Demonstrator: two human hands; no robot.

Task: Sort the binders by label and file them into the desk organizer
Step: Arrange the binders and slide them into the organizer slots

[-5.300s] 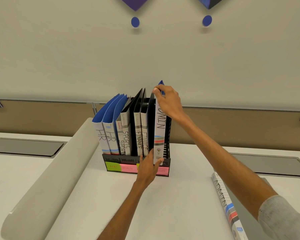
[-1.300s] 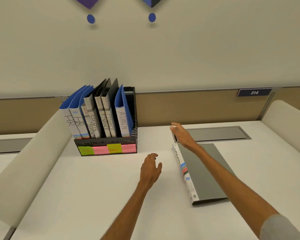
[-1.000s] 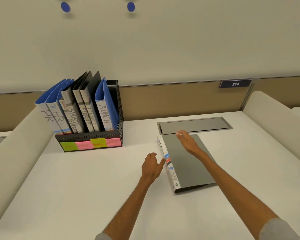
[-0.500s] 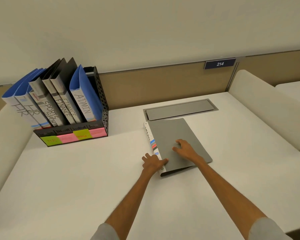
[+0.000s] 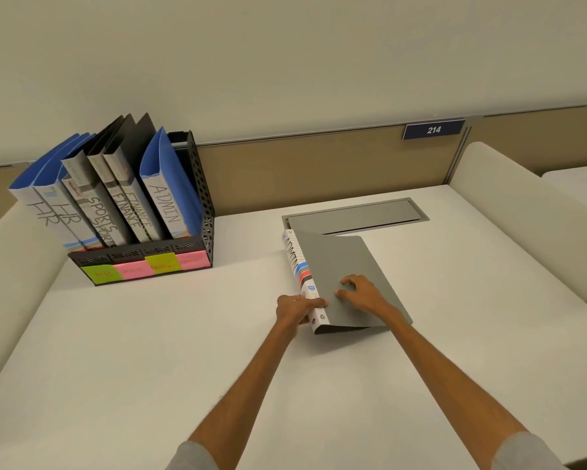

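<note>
Hazard: ADMIN binder (image 5: 346, 273) opening during lift.
Binder lies flat on desk (image 5: 149, 351), right of desk organizer (image 5: 205, 212); left hand (image 5: 293, 310) curls round spine, right hand (image 5: 361, 293) rests loose on cover, gripping nothing, so covers may splay.

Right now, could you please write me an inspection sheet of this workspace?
Surface: white desk with a grey flap set in at the back.
Job's things: grey ADMIN binder lies flat; desk organizer holds standing filed binders marked HR, SPORTS, FINANCE, ADMIN; sticky notes on its front.
Clutter: nothing seen.
Hands: left hand grips the flat binder's spine; right hand rests on its cover, fingers bent.
Cables: nothing seen.
Surroundings: tan partition with sign 214; padded dividers at both sides.
</note>
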